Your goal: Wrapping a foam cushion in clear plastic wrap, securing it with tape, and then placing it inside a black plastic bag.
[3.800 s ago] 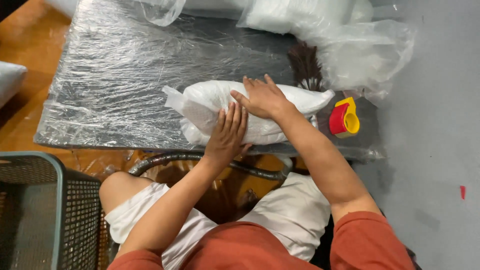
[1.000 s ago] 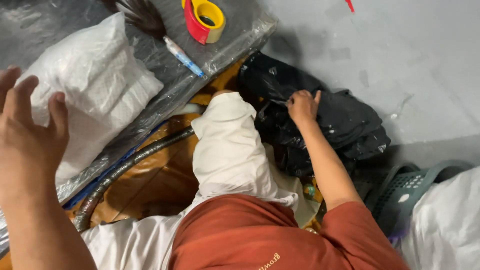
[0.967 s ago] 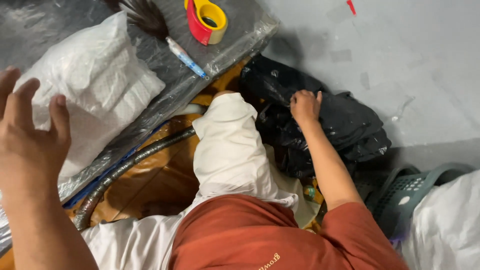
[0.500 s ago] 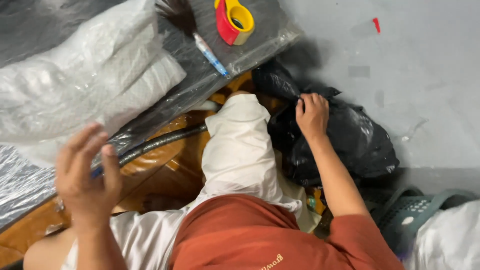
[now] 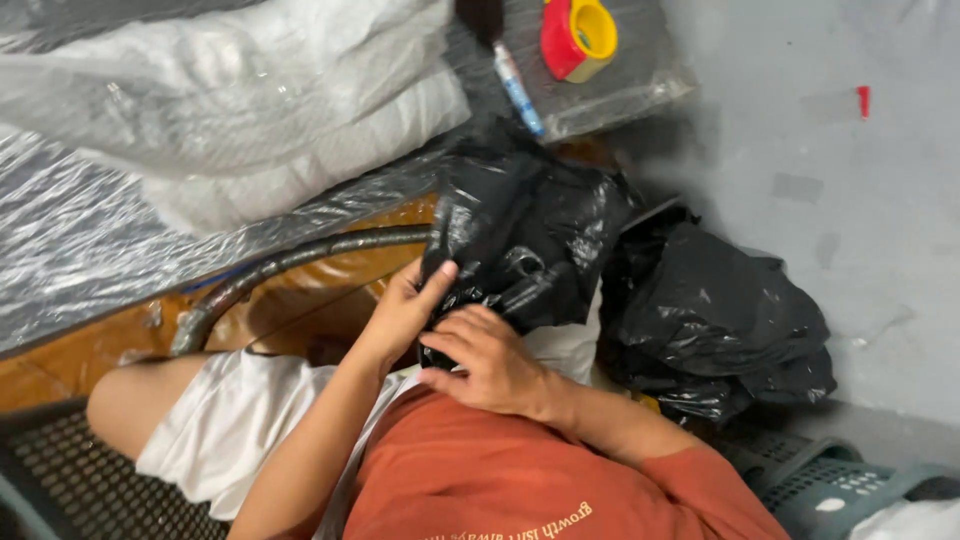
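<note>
Over the person's lap, just off the near edge of the plastic-covered table [image 5: 120, 260], both forearms bend inward and meet at a black plastic bag [image 5: 520, 240]. Left hand [image 5: 405, 312] comes up from below, thumb raised against the bag's lower edge, fingers closed on the film. Right hand [image 5: 490, 362] lies knuckles up, fingers curled and pinching the same lower edge. More black bags [image 5: 720, 320] sit heaped on the floor beside it. A white bundle [image 5: 260, 110], brush [image 5: 510, 70] and tape roll [image 5: 580, 38] rest on the table.
</note>
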